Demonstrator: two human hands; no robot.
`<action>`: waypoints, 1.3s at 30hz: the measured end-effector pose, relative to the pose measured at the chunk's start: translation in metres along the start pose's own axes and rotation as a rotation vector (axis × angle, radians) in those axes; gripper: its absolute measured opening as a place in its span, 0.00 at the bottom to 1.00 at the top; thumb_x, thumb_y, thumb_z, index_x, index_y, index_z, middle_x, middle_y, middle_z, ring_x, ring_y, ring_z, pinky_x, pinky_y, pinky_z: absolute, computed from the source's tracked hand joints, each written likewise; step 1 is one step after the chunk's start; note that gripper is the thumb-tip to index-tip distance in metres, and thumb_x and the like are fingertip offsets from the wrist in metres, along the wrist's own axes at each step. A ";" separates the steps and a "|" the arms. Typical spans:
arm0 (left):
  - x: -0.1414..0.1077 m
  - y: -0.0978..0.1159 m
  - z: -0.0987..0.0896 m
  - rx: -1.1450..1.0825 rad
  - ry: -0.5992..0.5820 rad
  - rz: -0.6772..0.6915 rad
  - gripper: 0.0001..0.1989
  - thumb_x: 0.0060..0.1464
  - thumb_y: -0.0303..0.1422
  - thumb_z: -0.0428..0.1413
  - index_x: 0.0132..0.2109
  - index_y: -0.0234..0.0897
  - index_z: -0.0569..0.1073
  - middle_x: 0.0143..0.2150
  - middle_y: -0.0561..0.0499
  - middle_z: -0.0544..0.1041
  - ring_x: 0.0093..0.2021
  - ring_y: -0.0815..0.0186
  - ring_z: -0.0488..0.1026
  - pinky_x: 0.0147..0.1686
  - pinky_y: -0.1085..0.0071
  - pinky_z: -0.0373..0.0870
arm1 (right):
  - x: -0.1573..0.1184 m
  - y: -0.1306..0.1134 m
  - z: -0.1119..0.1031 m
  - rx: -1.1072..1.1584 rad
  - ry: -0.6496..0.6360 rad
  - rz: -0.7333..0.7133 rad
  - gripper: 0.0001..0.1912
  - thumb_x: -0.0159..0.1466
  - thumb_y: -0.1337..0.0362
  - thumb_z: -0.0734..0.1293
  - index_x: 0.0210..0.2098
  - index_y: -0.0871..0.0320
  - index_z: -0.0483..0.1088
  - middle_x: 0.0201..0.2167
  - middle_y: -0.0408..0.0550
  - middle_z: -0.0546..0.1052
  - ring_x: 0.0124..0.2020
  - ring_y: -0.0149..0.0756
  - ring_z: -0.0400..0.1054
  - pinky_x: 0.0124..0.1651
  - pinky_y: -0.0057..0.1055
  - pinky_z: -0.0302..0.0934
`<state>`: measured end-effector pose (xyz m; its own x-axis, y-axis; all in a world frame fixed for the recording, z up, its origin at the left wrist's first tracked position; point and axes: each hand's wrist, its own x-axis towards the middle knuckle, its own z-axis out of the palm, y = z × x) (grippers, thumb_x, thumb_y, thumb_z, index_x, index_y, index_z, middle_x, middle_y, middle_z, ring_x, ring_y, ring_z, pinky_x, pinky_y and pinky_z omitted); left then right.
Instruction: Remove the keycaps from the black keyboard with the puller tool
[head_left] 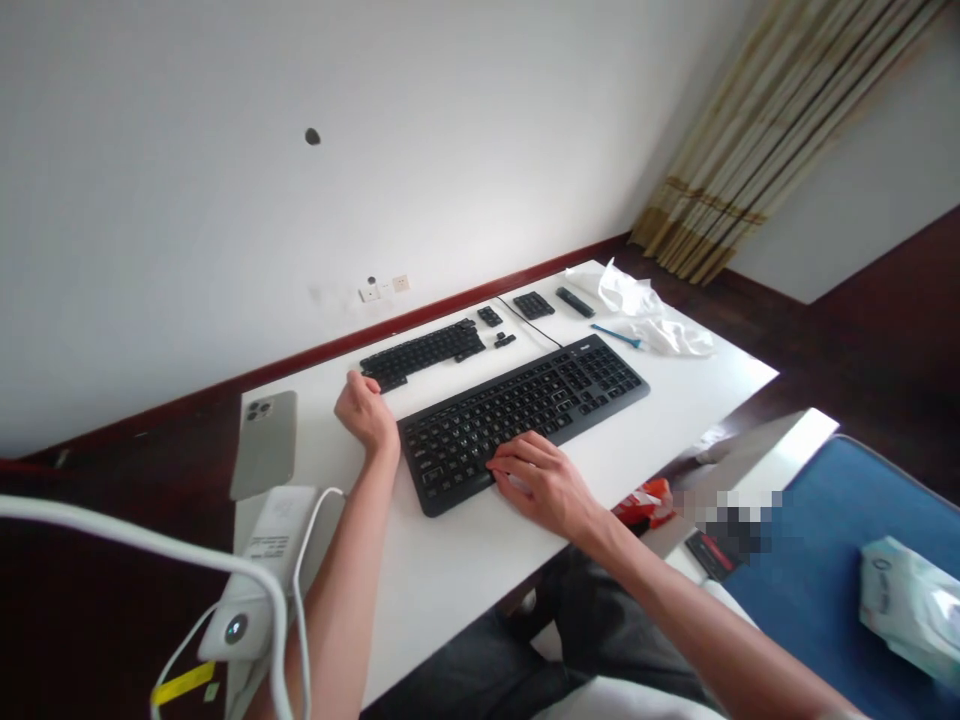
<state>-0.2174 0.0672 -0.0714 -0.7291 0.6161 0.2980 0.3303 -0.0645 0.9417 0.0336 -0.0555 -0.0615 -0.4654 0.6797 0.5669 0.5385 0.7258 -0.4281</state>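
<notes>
A black keyboard [517, 415] lies slantwise on the white table. My right hand [541, 482] rests at its front edge, thumb and fingertips brought together over the bottom row; whatever is between them is hidden. Beyond the keyboard, loose black keycaps [424, 352] are laid out in rows, with smaller groups of keycaps [490, 316] and a number-pad block of keycaps [534, 305] to their right. At the left end of the large group, my left hand [365, 410] is closed with its fingers curled in, hiding anything inside.
A phone [268, 440] and a white power strip [259, 570] with cables lie at the left. At the far right are a dark stick-like object [575, 302], a blue tool [616, 336] and crumpled white plastic [652, 315]. A blue seat [847, 530] holds a wipes pack [911, 605].
</notes>
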 end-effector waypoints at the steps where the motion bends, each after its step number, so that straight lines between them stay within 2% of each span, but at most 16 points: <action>1: 0.000 0.001 0.000 0.010 -0.009 0.013 0.25 0.68 0.44 0.42 0.23 0.40 0.63 0.20 0.54 0.64 0.24 0.67 0.64 0.29 0.70 0.61 | 0.000 0.000 0.000 0.002 0.006 0.004 0.10 0.68 0.71 0.68 0.47 0.55 0.77 0.43 0.50 0.81 0.44 0.40 0.74 0.48 0.40 0.72; 9: -0.002 0.002 0.002 0.041 -0.021 0.050 0.23 0.67 0.42 0.43 0.24 0.40 0.62 0.21 0.54 0.64 0.26 0.67 0.64 0.30 0.70 0.62 | 0.001 0.001 -0.001 0.017 0.035 0.010 0.10 0.67 0.71 0.68 0.46 0.55 0.77 0.43 0.49 0.82 0.44 0.40 0.73 0.49 0.39 0.72; 18: -0.003 0.007 0.001 0.042 -0.043 0.064 0.24 0.68 0.44 0.43 0.24 0.40 0.61 0.21 0.54 0.63 0.25 0.67 0.63 0.29 0.71 0.63 | -0.001 0.002 -0.001 0.005 -0.024 0.013 0.10 0.69 0.69 0.67 0.47 0.53 0.78 0.44 0.48 0.82 0.46 0.40 0.73 0.51 0.39 0.71; 21: -0.004 0.008 0.001 0.037 -0.044 0.051 0.24 0.68 0.44 0.43 0.24 0.40 0.61 0.21 0.54 0.63 0.25 0.67 0.63 0.29 0.71 0.63 | -0.001 0.002 -0.001 -0.031 0.009 0.041 0.09 0.68 0.68 0.68 0.45 0.52 0.79 0.42 0.47 0.83 0.48 0.41 0.72 0.52 0.41 0.70; 32: -0.002 0.005 0.004 0.023 -0.039 0.075 0.25 0.68 0.41 0.44 0.22 0.39 0.64 0.21 0.53 0.65 0.25 0.67 0.65 0.33 0.70 0.64 | 0.000 0.001 0.000 -0.017 0.006 0.016 0.08 0.68 0.68 0.68 0.45 0.54 0.79 0.42 0.48 0.83 0.47 0.42 0.72 0.52 0.41 0.71; 39: -0.003 0.002 0.003 0.007 -0.043 0.067 0.27 0.70 0.43 0.43 0.23 0.39 0.65 0.21 0.52 0.67 0.26 0.66 0.66 0.34 0.69 0.64 | 0.005 -0.001 -0.002 -0.009 -0.005 0.026 0.09 0.68 0.69 0.68 0.45 0.54 0.79 0.41 0.49 0.83 0.46 0.41 0.74 0.52 0.42 0.72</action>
<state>-0.2130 0.0674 -0.0708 -0.6790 0.6437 0.3529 0.3815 -0.1013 0.9188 0.0325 -0.0531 -0.0567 -0.4546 0.6986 0.5525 0.5563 0.7072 -0.4365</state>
